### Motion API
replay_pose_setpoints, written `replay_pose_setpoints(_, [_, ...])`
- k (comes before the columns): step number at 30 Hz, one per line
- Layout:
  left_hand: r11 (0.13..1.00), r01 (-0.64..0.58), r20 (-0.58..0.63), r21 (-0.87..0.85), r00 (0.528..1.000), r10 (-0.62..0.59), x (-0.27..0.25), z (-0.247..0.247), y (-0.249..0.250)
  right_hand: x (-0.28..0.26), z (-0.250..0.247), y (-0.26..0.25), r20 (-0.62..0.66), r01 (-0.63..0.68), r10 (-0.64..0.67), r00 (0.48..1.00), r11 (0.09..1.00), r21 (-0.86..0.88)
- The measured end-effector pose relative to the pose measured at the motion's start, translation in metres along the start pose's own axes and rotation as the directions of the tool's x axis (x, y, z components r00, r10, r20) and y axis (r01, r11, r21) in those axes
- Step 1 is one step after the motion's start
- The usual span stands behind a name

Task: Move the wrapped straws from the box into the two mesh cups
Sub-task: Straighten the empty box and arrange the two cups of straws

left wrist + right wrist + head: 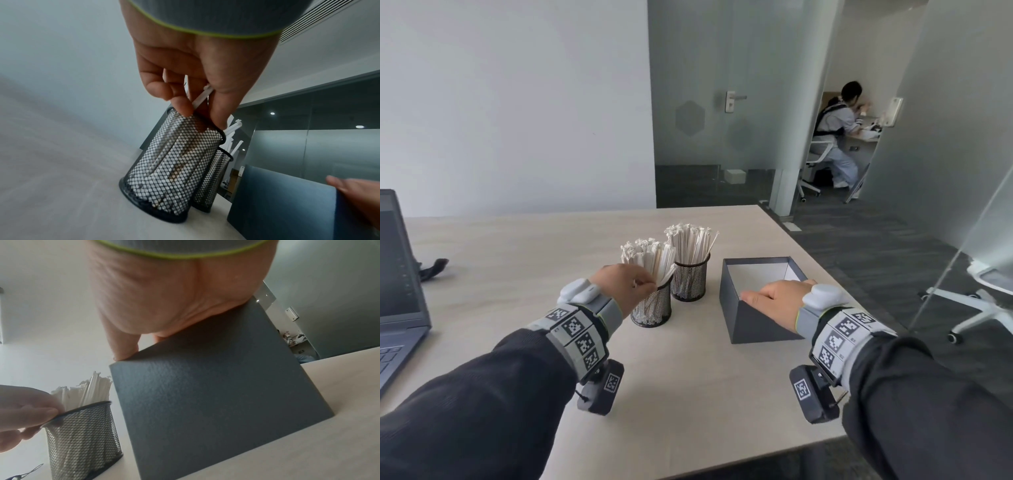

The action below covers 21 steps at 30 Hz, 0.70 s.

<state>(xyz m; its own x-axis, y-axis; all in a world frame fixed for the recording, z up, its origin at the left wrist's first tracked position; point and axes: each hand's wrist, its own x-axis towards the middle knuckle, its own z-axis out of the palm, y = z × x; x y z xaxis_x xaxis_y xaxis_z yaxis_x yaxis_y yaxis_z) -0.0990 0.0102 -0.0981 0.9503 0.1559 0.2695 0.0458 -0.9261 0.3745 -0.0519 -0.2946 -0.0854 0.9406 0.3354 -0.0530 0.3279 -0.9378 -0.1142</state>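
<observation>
Two black mesh cups stand side by side on the table, the near cup (652, 308) (172, 170) (82, 434) and the far cup (690, 282) (213, 178). Both hold many upright wrapped straws (650, 253). My left hand (650, 284) (197, 110) is at the near cup's rim and pinches one wrapped straw (200, 99) between thumb and fingers. To the right, the dark grey box (760, 325) (205, 394) is open; the visible part of its white inside is bare. My right hand (774, 298) (164, 305) rests on the box's near rim, fingers stretched along it.
A laptop (397, 274) sits at the table's left edge, with a black strap (434, 267) beside it. The table (688, 394) ends just right of the box. Beyond stand a glass wall and a white office chair (989, 291). A person (835, 137) sits in the far room.
</observation>
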Motion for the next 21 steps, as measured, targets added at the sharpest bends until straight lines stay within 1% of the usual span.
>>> replay_pose_setpoints(5, [0.996,0.061,0.016,-0.059,0.998,-0.060,0.025,0.006,-0.005,0.019,0.003,-0.001,0.006,0.006,-0.005,1.000,0.999,-0.046])
replay_pose_setpoints(8, [0.996,0.065,0.022,-0.055,0.998,-0.064,0.039,0.009,-0.006,0.034,0.004,0.000,0.020,0.003,-0.002,1.000,0.999,-0.054])
replay_pose_setpoints(12, [0.995,0.073,-0.015,-0.070,0.997,-0.074,0.047,0.012,-0.008,0.045,0.007,0.003,0.014,-0.002,0.003,1.000,0.998,-0.070])
replay_pose_setpoints(16, [0.994,0.078,-0.027,-0.076,0.996,-0.080,0.052,0.016,-0.009,0.046,0.009,0.002,0.003,-0.014,0.014,1.000,0.998,-0.062])
replay_pose_setpoints(21, [0.994,0.086,0.001,-0.068,0.996,-0.086,0.053,0.016,-0.010,0.037,0.006,0.000,0.022,-0.031,0.033,0.999,0.998,-0.049])
